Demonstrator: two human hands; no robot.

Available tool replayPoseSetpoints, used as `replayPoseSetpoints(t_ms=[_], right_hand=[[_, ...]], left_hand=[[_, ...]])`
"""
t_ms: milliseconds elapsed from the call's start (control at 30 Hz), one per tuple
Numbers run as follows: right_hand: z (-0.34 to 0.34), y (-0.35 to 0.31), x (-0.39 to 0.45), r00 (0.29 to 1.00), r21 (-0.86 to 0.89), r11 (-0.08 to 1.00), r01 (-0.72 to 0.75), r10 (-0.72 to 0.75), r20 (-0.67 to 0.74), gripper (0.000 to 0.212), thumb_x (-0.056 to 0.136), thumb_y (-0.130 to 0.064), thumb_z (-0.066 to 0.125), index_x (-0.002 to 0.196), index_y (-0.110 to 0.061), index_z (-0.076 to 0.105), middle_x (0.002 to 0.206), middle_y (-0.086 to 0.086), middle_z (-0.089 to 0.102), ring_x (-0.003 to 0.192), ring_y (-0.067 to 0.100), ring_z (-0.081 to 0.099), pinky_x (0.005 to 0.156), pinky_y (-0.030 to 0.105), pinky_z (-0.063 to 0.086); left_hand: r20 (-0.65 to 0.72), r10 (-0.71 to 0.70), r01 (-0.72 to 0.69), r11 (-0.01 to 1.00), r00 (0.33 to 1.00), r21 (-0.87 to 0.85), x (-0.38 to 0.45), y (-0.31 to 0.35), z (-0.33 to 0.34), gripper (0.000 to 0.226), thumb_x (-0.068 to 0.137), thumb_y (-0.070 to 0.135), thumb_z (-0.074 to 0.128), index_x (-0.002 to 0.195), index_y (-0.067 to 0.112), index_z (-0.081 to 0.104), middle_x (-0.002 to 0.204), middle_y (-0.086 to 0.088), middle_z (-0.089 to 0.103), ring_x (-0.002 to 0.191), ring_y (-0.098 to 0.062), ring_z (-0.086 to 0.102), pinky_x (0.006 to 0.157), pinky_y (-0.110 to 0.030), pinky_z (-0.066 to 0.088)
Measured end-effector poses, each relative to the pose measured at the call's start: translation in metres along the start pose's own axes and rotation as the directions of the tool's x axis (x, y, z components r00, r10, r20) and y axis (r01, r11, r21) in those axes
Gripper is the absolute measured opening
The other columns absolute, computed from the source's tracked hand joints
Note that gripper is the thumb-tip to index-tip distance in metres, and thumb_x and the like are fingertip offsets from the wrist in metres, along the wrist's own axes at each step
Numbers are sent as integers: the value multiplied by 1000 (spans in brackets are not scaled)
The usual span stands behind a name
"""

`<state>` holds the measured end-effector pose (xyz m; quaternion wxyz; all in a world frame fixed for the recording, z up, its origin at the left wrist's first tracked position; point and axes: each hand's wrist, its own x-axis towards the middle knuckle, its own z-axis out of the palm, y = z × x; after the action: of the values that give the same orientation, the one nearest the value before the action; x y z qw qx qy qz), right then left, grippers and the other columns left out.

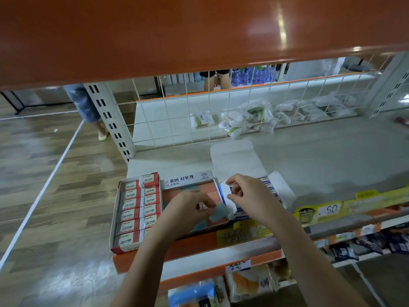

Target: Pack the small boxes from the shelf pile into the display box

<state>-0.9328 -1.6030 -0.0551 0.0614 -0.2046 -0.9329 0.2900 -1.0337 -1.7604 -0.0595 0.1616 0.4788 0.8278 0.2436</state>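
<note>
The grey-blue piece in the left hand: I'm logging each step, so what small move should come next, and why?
Probably lower the grey-blue piece flat into the middle display box. The left hand pinches it just above that box's pink and blue rows.

Three Boxes Side by Side at the Shelf's Front Edge

We see three display boxes in a row on the shelf: the left box, the middle box and the right box, each touching the next. Our left hand is over the middle box, our right hand over the right one. Behind them stands a wire grid, with packets beyond.
</note>
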Motion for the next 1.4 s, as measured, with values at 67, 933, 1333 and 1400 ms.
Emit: replayPoseSetpoints(t_ms=[67,933,1333,1400], right_hand=[[0,1,0,1000,21,1000,1,-1,5,30,89,-18,62,118,-18,57,86,-10,55,79,6,52,73,18,39],[3,-4,0,1000,9,1000,-12,12,-25,28,88,-17,62,116,-18,59,83,-11,53,75,3,50,65,9,36],[1,-5,-2,1000,4,1000,-7,7,-19,29,89,-15,60,118,-16,59,88,-9,54,80,5,51,72,14,38],[0,-5,-2,1000,3,1000,-2,2,-18,29,89,-14,60,118,-16,59,88,-9,54,80,5,51,72,15,38]], left_hand=[[10,-5,5,1000,1000,0,2,2,3,14,88,31,61,100,27,68,92,17,63,78,1,54,70,-15,44],[38,28,-33,988,999,149,12,11,7,20,91,40,53,102,28,65,100,10,65,88,-7,59,78,-27,52],[72,36,-36,999,997,5,8,1,8,15,87,37,59,100,30,63,88,19,59,75,6,51,71,-12,44],[64,36,-37,999,997,16,8,0,9,14,88,36,59,100,30,63,89,19,59,75,6,51,71,-12,44]])
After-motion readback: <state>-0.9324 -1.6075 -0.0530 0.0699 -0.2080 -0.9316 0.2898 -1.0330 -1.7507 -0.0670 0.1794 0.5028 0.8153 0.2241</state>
